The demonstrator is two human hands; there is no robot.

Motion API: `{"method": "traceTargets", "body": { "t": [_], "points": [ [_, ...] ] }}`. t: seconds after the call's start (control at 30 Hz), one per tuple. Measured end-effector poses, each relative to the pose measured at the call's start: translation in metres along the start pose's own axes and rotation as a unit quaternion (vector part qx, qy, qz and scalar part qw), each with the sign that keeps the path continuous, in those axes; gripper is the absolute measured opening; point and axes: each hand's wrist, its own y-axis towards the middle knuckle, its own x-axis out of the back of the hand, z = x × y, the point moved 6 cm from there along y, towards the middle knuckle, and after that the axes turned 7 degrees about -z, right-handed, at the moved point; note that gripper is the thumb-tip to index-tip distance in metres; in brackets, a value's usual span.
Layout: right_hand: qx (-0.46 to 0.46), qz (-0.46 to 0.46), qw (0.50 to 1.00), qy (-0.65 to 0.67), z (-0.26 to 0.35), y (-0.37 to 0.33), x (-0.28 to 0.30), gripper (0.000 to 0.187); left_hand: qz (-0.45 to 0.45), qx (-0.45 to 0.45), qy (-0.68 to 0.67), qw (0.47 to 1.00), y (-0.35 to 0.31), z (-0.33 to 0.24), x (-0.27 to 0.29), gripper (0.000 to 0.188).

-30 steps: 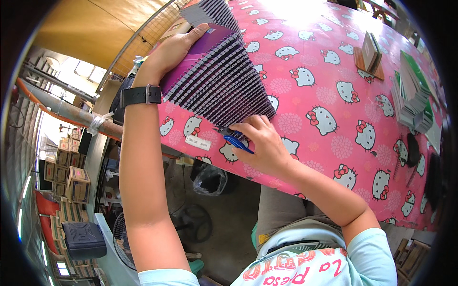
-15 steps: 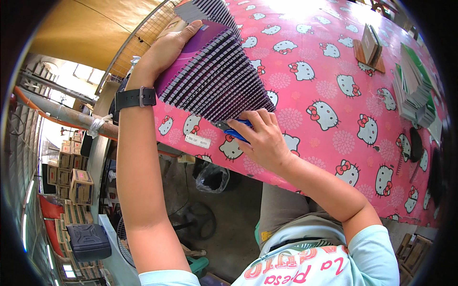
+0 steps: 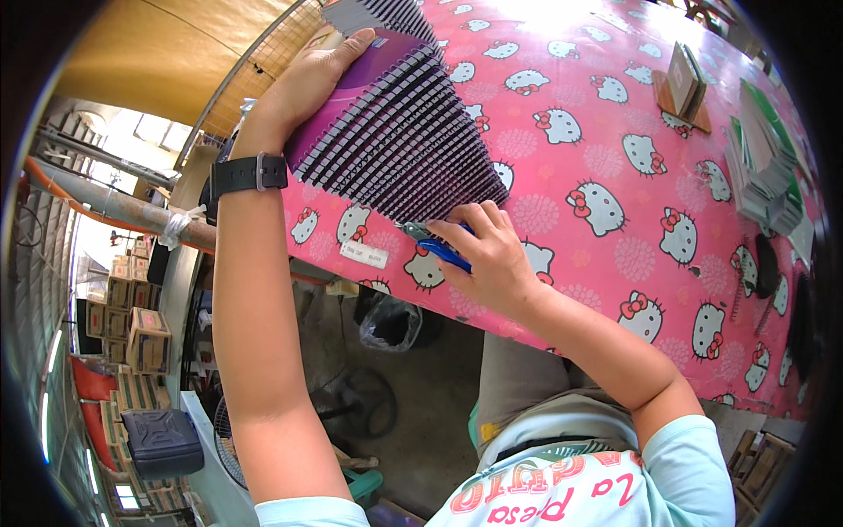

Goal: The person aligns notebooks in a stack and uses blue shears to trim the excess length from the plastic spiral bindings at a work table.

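Observation:
A stack of spiral-bound notebooks (image 3: 399,140) with purple covers lies at the table's left side, its black coil bindings facing right and toward me. My left hand (image 3: 320,75) holds the stack from its far left side, thumb on the top cover; the other fingers are mostly hidden. A dark watch strap circles that wrist. In my right hand (image 3: 492,250) are pliers with blue handles (image 3: 446,255), fingers wrapped round them. The metal jaws are at the near, lower end of the coils; whether they grip a wire is too small to tell.
Another coil-bound stack (image 3: 386,16) lies beyond. On the pink patterned table (image 3: 562,224) stand a wooden holder (image 3: 680,101) and green-and-white booklets (image 3: 764,167) at right. A white label strip (image 3: 364,255) sits near the left edge. Below are a plastic-lined bin (image 3: 391,325) and a fan (image 3: 364,404).
The blue handles of the pliers have spread apart a little and show more below my right hand. My left hand has shifted slightly on the cover.

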Motion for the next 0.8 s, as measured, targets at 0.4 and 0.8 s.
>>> {"method": "traceTargets", "body": {
  "t": [0.4,0.8],
  "points": [
    [-0.061,0.007,0.997,0.039,-0.002,-0.008,-0.004,0.039,0.012,0.037,-0.055,0.998,-0.002,0.001,-0.001,0.060],
    [-0.452,0.196,0.670,0.556,-0.029,-0.025,-0.039,0.028,-0.003,0.020,-0.030,0.999,-0.008,-0.005,-0.001,0.060]
  ]
}}
